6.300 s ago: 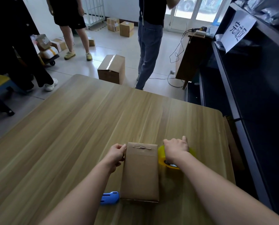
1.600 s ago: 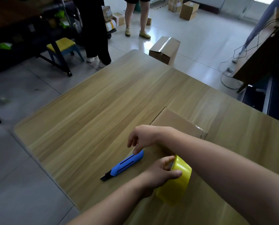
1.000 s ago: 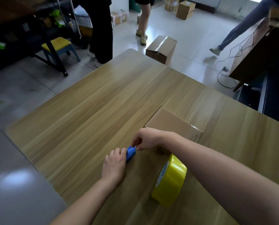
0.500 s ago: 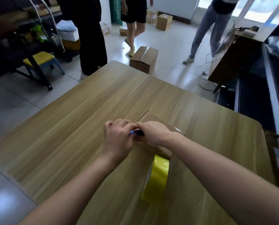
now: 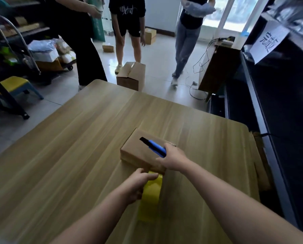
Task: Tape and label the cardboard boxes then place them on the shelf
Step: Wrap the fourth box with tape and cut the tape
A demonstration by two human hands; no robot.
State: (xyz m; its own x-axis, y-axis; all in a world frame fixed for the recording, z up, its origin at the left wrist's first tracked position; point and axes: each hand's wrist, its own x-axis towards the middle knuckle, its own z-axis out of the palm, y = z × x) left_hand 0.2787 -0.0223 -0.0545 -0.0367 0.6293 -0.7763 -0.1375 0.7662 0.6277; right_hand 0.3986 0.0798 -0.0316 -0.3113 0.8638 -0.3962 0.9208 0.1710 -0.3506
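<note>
One cardboard box lies on the wooden table. The right hand grips one blue knife over it; the left hand clasps one yellow tape roll at six o'clock. Three people stand at twelve o'clock.

A flat brown cardboard box is laid closed on the wooden surface. A yellow tape roll is stood on edge at the box's near end, held at its top by the left hand. A blue utility knife is gripped over the box by the right hand, its dark tip pointed away.
</note>
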